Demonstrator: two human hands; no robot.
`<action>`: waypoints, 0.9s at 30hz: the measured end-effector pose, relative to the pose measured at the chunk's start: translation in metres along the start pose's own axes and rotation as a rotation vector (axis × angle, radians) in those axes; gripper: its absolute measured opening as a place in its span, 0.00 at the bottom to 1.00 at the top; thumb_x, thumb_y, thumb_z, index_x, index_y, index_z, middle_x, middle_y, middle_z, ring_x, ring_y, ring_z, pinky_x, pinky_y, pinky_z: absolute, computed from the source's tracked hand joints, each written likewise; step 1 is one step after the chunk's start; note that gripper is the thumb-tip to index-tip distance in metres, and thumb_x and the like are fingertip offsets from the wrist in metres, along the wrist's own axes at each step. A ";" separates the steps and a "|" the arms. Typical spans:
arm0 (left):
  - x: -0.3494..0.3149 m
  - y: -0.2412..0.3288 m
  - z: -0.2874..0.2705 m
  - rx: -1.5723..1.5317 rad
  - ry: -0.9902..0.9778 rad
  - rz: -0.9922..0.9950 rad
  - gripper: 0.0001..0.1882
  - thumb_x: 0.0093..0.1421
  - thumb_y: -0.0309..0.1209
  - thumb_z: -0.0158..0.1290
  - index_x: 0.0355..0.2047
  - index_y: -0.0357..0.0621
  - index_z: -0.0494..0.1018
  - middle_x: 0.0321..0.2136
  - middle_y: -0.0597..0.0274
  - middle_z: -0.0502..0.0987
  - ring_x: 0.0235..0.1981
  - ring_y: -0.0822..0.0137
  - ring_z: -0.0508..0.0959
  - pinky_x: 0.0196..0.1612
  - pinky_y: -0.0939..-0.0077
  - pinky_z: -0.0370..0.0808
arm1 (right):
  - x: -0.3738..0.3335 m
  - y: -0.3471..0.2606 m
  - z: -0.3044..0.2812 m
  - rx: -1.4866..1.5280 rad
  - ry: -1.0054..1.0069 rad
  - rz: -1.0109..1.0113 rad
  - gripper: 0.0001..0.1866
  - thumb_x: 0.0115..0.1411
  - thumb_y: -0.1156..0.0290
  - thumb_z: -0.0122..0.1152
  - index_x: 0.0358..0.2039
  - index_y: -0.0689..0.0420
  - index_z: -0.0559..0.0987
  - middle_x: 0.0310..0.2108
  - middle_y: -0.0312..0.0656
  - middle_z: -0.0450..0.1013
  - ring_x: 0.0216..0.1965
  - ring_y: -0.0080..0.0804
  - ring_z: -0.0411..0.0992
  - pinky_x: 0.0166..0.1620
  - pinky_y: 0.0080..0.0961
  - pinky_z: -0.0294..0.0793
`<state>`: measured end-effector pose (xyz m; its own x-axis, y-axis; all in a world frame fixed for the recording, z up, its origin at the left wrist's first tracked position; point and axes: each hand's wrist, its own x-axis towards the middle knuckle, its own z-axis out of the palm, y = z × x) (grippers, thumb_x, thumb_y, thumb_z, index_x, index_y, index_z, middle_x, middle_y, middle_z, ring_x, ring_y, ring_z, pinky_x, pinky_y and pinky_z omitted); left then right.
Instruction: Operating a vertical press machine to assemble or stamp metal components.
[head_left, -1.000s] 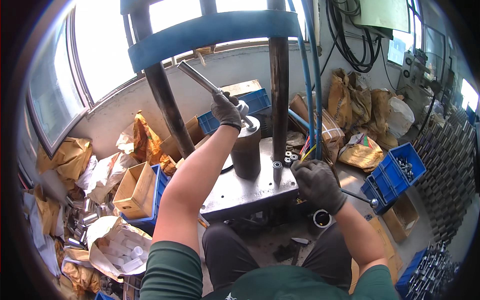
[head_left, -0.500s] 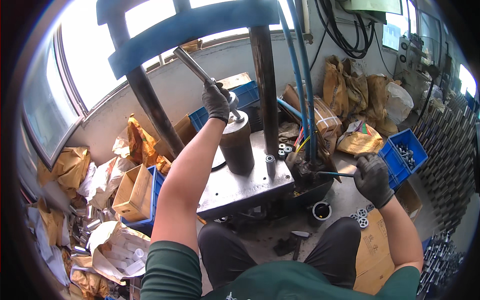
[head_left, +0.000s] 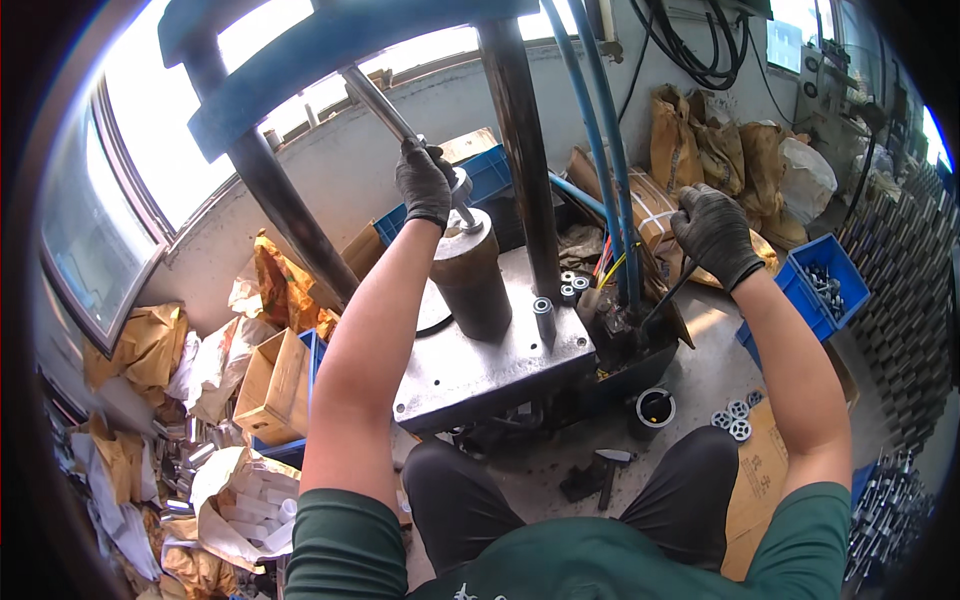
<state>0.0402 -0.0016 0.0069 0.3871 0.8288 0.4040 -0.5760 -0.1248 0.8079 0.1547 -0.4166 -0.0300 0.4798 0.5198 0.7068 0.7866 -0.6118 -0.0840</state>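
The fingers (head_left: 408, 180) of the gloved left hand (head_left: 423, 185) are wrapped around a steel rod (head_left: 375, 100), leaving no gap that shows. Its long axis runs aslant: the thicker end rises up and to the left of these fingers, toward the blue crossbeam (head_left: 300, 72), while a pale ring (head_left: 461, 186) sits just beside them on the right. Beyond the ring, a thinner shank leads down to the top of a dark cylinder (head_left: 475, 300), which stands upright below and slightly right of the left fingers on a metal plate (head_left: 450, 385). Whether the shank rests on that top or goes into it, I cannot tell. The left hand is the nearer one to rod and cylinder alike; the right hand is well apart from both, with a press column (head_left: 520, 150) and blue hoses (head_left: 617, 160) between.

The right hand (head_left: 718, 237), also gloved, has its fingers curled at the upper end of a dark lever (head_left: 668, 297). The lever slopes down and to the left from them, and the part inside the grip is hidden. A small upright sleeve (head_left: 543, 318) stands on the plate, below and right of the left fingers, close to the cylinder but apart from it.
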 end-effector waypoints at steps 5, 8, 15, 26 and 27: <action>-0.001 0.007 0.012 0.098 -0.079 -0.017 0.29 0.78 0.55 0.42 0.29 0.43 0.72 0.13 0.65 0.67 0.10 0.69 0.67 0.14 0.70 0.64 | -0.010 -0.001 -0.008 -0.023 -0.037 0.020 0.12 0.61 0.64 0.61 0.34 0.60 0.83 0.37 0.55 0.80 0.44 0.56 0.81 0.52 0.51 0.79; 0.002 0.010 0.020 0.223 -0.138 -0.026 0.31 0.77 0.56 0.43 0.31 0.41 0.74 0.13 0.64 0.68 0.11 0.68 0.69 0.16 0.69 0.67 | -0.018 -0.005 -0.016 -0.016 -0.052 0.006 0.12 0.61 0.64 0.62 0.34 0.60 0.83 0.36 0.55 0.80 0.43 0.56 0.81 0.51 0.51 0.78; 0.008 0.007 0.025 0.207 -0.151 -0.098 0.31 0.75 0.55 0.45 0.31 0.37 0.77 0.15 0.62 0.70 0.12 0.68 0.71 0.18 0.69 0.68 | -0.071 -0.011 -0.044 0.024 -0.039 -0.091 0.08 0.60 0.69 0.65 0.32 0.61 0.81 0.33 0.56 0.79 0.39 0.56 0.79 0.43 0.52 0.77; 0.011 0.007 0.021 0.297 -0.122 -0.080 0.34 0.74 0.56 0.42 0.28 0.37 0.78 0.17 0.59 0.74 0.16 0.65 0.76 0.25 0.65 0.74 | -0.155 -0.010 -0.087 -0.044 -0.665 -0.089 0.07 0.58 0.68 0.62 0.35 0.56 0.83 0.34 0.49 0.80 0.34 0.55 0.82 0.41 0.51 0.80; 0.011 0.006 0.021 0.297 -0.122 -0.088 0.34 0.74 0.56 0.42 0.28 0.36 0.78 0.17 0.58 0.74 0.17 0.65 0.76 0.25 0.65 0.74 | -0.153 -0.007 -0.088 -0.004 -0.741 -0.163 0.08 0.59 0.67 0.61 0.36 0.55 0.83 0.34 0.49 0.81 0.34 0.54 0.82 0.41 0.51 0.81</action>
<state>0.0560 -0.0049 0.0247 0.5200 0.7740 0.3613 -0.3083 -0.2244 0.9244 0.0411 -0.5446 -0.0757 0.4947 0.8674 0.0532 0.8690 -0.4946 -0.0154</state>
